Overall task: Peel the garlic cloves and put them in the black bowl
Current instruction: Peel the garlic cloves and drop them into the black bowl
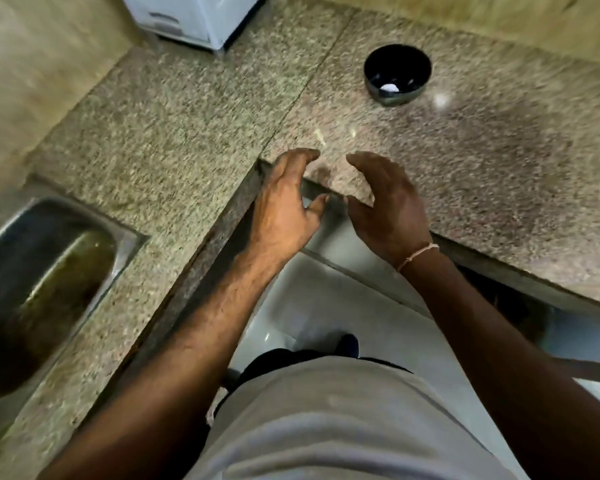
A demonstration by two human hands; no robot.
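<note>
- Speckled granite counter (482, 174) fills most of the frame, L-shaped, with a steel sink (45, 271) set in at left centre and a white appliance (194, 19) at the top edge.
- Black bowl (397, 76) is noted upper right of centre, standing on the counter, well apart from both hands.
- White pieces (389, 87) are seen at the bowl's bottom; likely peeled garlic cloves, though blur prevents a count.
- Left hand (284, 206) is held over the counter's inner corner at frame centre, fingers loosely curled, nothing grasped.
- Right hand (388, 206) is held just beside it, palm inward, fingers relaxed and spread, also holding nothing; a thin thread band (418, 255) is worn at the wrist.
- A few pale flecks (321, 136) lie on the counter just above the fingertips; possibly skin scraps, not certain.
- No unpeeled garlic is visible anywhere in the frame.
- Judgement: task appears at or near its end, cloves deposited, hands released; whether more cloves remain out of view cannot be told.
</note>
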